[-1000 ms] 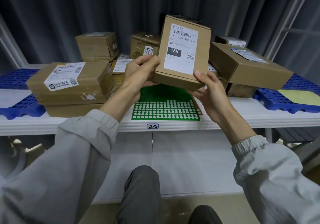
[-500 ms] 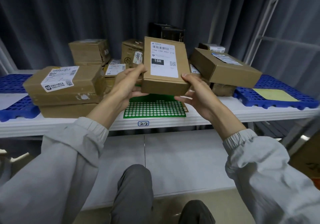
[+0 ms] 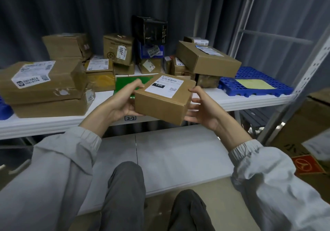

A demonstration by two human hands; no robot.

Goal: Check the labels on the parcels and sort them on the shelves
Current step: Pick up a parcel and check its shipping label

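Observation:
A small brown cardboard parcel with a white label reading "15H" on top lies nearly flat in front of the white shelf. My left hand grips its left side, thumb on the top edge and fingers underneath. My right hand holds its right side, with one fingertip on the top right corner. The parcel hides part of a green dotted mat on the shelf.
Several labelled brown parcels crowd the shelf: a large stack at left, a tilted flat box at right, a black box behind. A blue pallet carries a yellow sheet. A shelf upright and cartons stand right.
The parcel has come down from upright, label facing me, to nearly flat and lower, in front of the shelf edge. Both hands stayed on it. The view has swung right.

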